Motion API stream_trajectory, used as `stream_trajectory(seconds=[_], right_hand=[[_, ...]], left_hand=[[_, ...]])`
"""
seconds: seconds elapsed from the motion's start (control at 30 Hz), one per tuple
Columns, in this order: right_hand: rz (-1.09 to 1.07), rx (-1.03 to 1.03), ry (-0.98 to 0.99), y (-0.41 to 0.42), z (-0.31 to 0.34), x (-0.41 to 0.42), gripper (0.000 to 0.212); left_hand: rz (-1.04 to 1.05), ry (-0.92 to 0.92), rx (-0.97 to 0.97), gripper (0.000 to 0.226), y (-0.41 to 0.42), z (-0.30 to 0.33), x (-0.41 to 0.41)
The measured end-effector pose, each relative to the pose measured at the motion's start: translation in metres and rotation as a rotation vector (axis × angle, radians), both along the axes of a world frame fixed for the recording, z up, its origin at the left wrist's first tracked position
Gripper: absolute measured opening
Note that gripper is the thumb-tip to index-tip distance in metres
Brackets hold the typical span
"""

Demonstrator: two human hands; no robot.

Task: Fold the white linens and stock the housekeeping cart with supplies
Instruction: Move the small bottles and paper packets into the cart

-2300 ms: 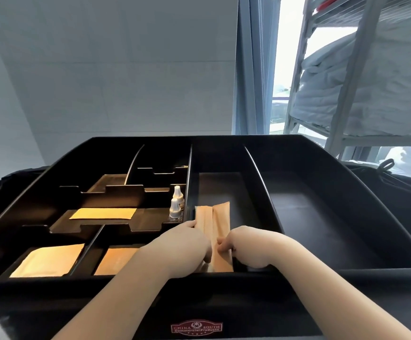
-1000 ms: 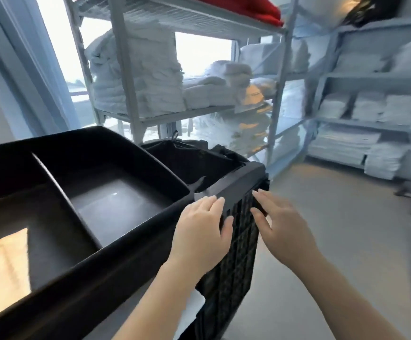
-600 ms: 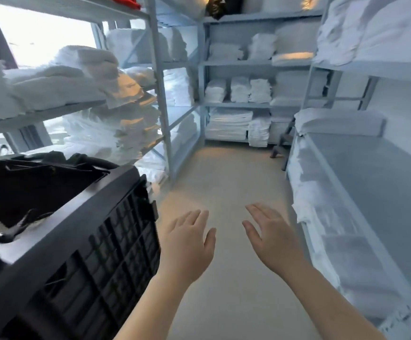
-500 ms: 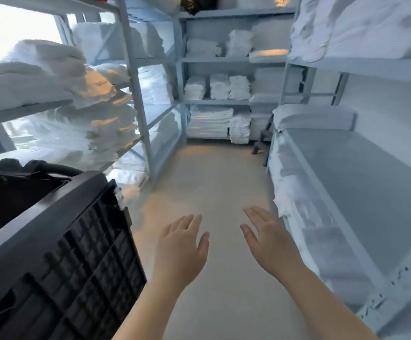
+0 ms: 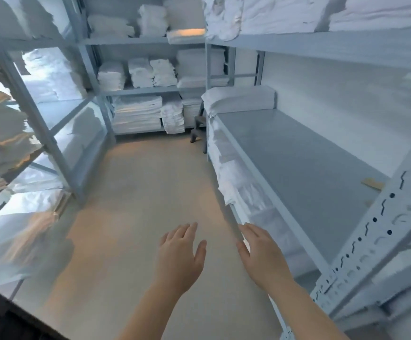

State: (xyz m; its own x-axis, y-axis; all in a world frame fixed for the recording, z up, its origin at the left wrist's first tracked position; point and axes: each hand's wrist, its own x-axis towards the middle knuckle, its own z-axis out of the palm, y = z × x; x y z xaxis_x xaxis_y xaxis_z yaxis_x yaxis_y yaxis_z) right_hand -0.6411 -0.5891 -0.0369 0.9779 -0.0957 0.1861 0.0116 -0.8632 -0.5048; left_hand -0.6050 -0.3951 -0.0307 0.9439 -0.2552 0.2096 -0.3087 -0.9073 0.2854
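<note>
Two hands are hanging empty over the bare floor (image 5: pixel 135 192), fingers straight and spread, set apart from each other. The left hand (image 5: pixel 178 260) is touching nothing; the right hand (image 5: pixel 263 256) is hovering just beside the front edge of the grey shelf (image 5: pixel 305 168). White linens are lying ahead of and to the right of the hands: a folded white bundle (image 5: pixel 238 99) is resting at the far end of that shelf, its long axis running across the shelf. The right hand is nearer to it. Only a dark corner of the housekeeping cart (image 5: pixel 5 322) is showing, behind and left of the left hand. Reaching the bundle is likely requiring steps forward first.
</note>
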Motion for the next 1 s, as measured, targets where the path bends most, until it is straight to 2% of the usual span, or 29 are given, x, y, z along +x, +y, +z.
stream_trajectory(seconds=[0.27, 0.4, 0.53, 0.7, 1.0], right_hand=[[-0.19, -0.003, 0.072, -0.004, -0.03, 0.117, 0.03], [-0.272, -0.014, 0.098, -0.007, -0.028, 0.191, 0.043], [-0.371, -0.034, 0.079, -0.018, -0.016, 0.248, 0.042], [-0.519, -0.023, 0.102, -0.042, -0.021, 0.284, 0.044], [-0.766, -0.018, 0.122, -0.127, -0.054, 0.321, 0.043]], left_hand=[[-0.142, 0.075, -0.026, 0.055, -0.012, -0.04, 0.136], [-0.224, 0.08, -0.013, 0.054, -0.013, -0.042, 0.219], [-0.348, 0.057, -0.01, 0.053, -0.031, -0.03, 0.293], [-0.539, 0.046, -0.005, 0.055, -0.082, -0.023, 0.356], [-0.833, 0.088, 0.056, 0.057, -0.204, -0.05, 0.426]])
